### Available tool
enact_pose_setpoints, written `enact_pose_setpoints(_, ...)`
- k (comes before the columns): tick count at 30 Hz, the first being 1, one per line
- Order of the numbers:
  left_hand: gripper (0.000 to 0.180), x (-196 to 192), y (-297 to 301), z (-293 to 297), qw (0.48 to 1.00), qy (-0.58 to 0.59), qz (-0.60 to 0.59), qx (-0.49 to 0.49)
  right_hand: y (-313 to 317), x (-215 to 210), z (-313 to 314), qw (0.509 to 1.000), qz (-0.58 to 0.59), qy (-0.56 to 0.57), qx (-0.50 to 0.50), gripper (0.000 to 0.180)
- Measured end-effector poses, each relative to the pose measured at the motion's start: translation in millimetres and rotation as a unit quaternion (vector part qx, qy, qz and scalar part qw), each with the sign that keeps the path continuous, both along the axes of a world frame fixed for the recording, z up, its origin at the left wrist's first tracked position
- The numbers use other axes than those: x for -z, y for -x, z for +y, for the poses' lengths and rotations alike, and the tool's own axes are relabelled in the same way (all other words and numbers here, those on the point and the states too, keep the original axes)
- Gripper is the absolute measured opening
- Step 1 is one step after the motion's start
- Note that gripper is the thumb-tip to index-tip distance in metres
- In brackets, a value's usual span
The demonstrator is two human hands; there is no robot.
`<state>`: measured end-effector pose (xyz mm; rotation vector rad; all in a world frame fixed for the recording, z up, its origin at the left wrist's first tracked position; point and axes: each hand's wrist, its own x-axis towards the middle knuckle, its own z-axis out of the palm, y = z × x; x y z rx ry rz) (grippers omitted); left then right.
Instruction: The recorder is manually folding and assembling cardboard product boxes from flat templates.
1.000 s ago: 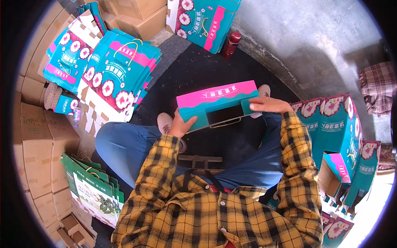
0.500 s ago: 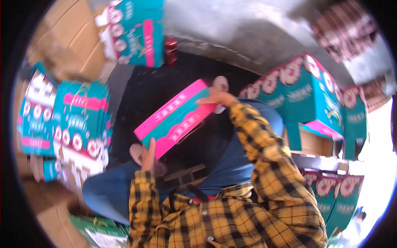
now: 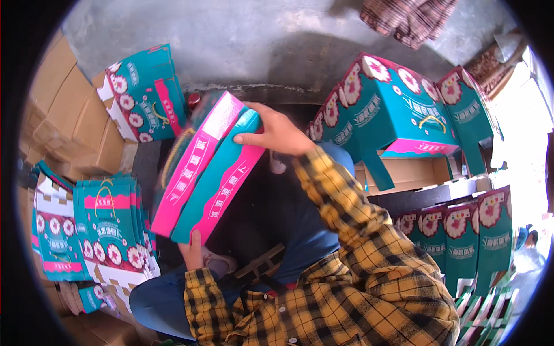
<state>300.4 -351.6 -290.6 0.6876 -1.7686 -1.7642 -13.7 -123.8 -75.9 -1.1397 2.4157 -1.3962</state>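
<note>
A teal and pink gift box (image 3: 203, 170) with a rope handle is tilted steeply between my hands, its far end raised. My right hand (image 3: 276, 134) grips the upper end, fingers spread over the top edge. My left hand (image 3: 193, 254) holds the lower end from beneath, mostly hidden by the box. Both arms wear yellow plaid sleeves, and my knees in blue trousers lie under the box.
A stack of flat teal boxes (image 3: 109, 226) lies at the left, more lean at the back left (image 3: 147, 95). Assembled teal boxes (image 3: 398, 106) stand at the right, with others lower right (image 3: 461, 230). Brown cartons (image 3: 63, 109) line the left wall. A dark mat covers the floor.
The box has swung from lying level across my lap to steeply tilted, my right hand lifting its far end. My view has turned toward the right.
</note>
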Motion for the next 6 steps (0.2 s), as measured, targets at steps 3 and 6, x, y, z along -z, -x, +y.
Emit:
enact_pose_setpoints(3, 0.037, -50.2, 13.9, 4.4, 0.982, 0.179, -0.004, 0.057, -45.1, -60.0, 54.9, 0.982, 0.058, 0.177, 0.021, 0.083)
enact_pose_setpoints(6, 0.044, -77.1, 42.6, 20.0, 0.969, 0.226, 0.068, 0.074, -69.9, -85.9, 110.6, 0.969, 0.091, 0.22, 0.06, 0.083)
